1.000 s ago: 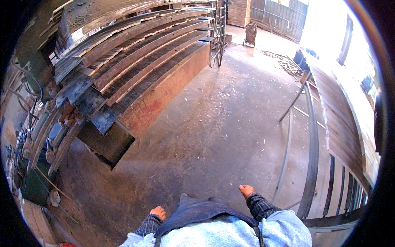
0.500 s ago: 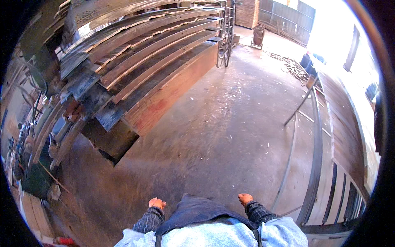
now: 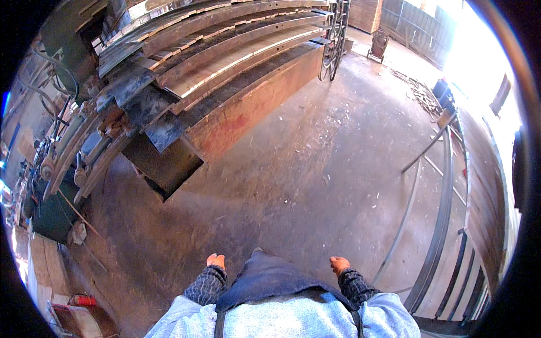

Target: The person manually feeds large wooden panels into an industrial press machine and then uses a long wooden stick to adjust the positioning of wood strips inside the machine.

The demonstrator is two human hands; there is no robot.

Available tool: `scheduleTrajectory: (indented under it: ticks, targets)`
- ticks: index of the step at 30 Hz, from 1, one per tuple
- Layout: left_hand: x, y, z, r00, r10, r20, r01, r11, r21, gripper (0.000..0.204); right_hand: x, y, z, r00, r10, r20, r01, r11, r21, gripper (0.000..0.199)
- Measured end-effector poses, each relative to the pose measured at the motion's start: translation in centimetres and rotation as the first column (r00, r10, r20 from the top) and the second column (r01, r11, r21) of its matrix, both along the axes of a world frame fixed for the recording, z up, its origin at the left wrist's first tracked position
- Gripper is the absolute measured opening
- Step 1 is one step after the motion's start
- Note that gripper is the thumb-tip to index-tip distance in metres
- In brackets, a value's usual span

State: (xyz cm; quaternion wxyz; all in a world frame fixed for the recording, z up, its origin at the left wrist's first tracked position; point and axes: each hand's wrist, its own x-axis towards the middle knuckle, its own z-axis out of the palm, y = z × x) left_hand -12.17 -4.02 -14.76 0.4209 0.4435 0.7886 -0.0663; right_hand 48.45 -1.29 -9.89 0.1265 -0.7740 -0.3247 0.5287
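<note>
My left hand [image 3: 216, 261] hangs low beside the dark apron [image 3: 276, 276], its fingers curled in with nothing showing in them. On the apron's other side, my right hand [image 3: 339, 265] is closed into a loose fist, and no object shows in it either. Both hands stay clear of everything but the air above the concrete floor [image 3: 270, 197]. Ahead on the left stands a large machine with stacked metal platens [image 3: 236, 62], and pale boards lie between some layers. Its lowest beam [image 3: 253, 101] is rusty reddish brown.
The machine's dark corner block [image 3: 169, 166] juts out at the left. A metal frame rail [image 3: 439, 225] and a long panel [image 3: 484, 197] run along the right. Farther off are a wheeled cart [image 3: 378, 46] and scattered wood strips [image 3: 420, 96]. A red cylinder [image 3: 84, 301] lies lower left.
The view has turned slightly left, so the machine and the frame sit farther right. A pale board layer in the machine shows more. Both hands stay low and have shifted slightly.
</note>
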Motion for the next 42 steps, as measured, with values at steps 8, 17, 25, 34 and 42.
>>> scheduleTrajectory:
  ticks: [8, 17, 25, 34, 42]
  targets:
    - [0.8, -1.8, 2.2, 0.144, -0.918, -0.368, 0.9, 0.277, -0.338, 0.027, -1.6, 1.6, 0.6, 0.998, -0.062, -0.004, 0.062, 0.997, 0.04, 0.04]
    - [0.4, -2.8, 2.4, 0.213, -0.832, -0.512, 0.931, 0.332, -0.153, 0.027, -1.8, 0.6, 3.0, 0.997, -0.056, -0.047, 0.054, 0.997, -0.051, 0.037]
    - [1.3, -2.2, 4.0, 0.541, -0.781, -0.312, 0.747, 0.617, -0.247, 0.057, -1.3, 0.5, 0.7, 0.999, 0.037, 0.008, -0.037, 0.999, -0.002, 0.036]
    - [-6.4, -2.2, -3.5, 0.728, -0.572, -0.378, 0.484, 0.819, -0.308, 0.06, -5.7, 1.7, 4.6, 0.998, 0.0, -0.069, 0.001, 1.0, 0.017, 0.037]
    - [-4.5, -2.9, 2.4, 0.865, 0.502, 0.019, -0.489, 0.834, 0.256, 0.072, -7.5, 3.1, 3.4, 0.985, 0.165, 0.054, -0.171, 0.976, 0.134, 0.038]
